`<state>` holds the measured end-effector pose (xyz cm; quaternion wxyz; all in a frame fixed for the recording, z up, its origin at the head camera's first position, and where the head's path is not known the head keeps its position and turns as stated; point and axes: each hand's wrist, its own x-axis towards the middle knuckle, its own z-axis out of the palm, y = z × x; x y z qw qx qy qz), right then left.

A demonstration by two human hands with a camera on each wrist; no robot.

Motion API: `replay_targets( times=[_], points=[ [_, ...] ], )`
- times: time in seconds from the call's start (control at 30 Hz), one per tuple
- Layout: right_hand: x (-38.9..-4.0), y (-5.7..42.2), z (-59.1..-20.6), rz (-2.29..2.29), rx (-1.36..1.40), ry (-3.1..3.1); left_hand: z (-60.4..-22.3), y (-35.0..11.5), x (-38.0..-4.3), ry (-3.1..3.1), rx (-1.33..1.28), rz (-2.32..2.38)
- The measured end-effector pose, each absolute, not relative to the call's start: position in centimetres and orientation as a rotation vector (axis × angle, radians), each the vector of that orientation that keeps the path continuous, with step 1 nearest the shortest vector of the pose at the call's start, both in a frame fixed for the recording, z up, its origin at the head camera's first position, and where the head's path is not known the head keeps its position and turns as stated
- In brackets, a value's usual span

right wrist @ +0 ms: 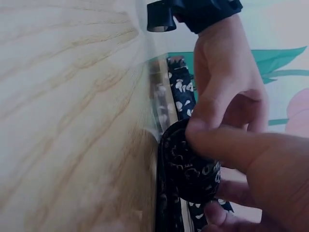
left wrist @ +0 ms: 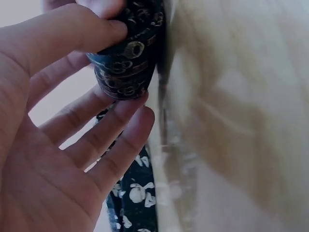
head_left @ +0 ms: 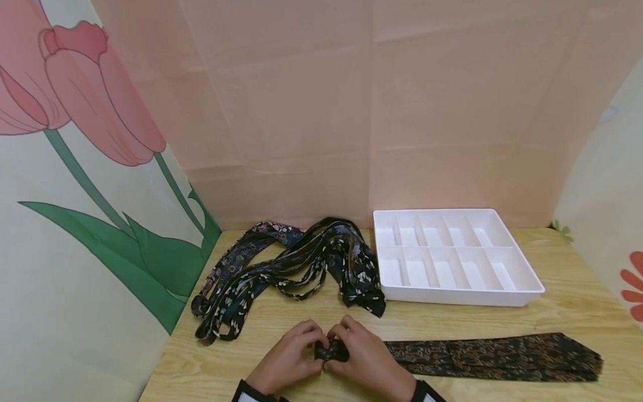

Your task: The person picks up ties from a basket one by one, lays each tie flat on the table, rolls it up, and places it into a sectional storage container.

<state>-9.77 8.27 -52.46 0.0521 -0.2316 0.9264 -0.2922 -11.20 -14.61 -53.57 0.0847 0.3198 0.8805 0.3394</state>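
A dark patterned necktie (head_left: 502,357) lies flat along the front of the table, its wide pointed end at the right. Its other end is wound into a roll (head_left: 331,350), held between both hands. My left hand (head_left: 293,354) pinches the roll from the left, thumb on it in the left wrist view, other fingers spread beneath. From the right, my right hand (head_left: 364,354) grips the same roll (right wrist: 190,164) with thumb and fingers. Behind the hands lies a heap of dark neckties (head_left: 301,262), some with white motifs.
A white tray (head_left: 454,297) with two rows of compartments stands at the back right, beside the heap. Wood-grained table surface (head_left: 176,368) shows around the hands. A pinkish sheet (head_left: 301,111) hangs behind, with flower-printed panels on both sides.
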Motion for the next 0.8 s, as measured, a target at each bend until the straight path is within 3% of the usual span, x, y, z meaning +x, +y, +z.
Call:
replay_targets(
  times=[0.8],
  points=[
    [-9.0,9.5,-52.2,-0.852,-0.707,2.831,-53.1,-13.7,-11.0,2.66,1.008,0.978]
  ],
)
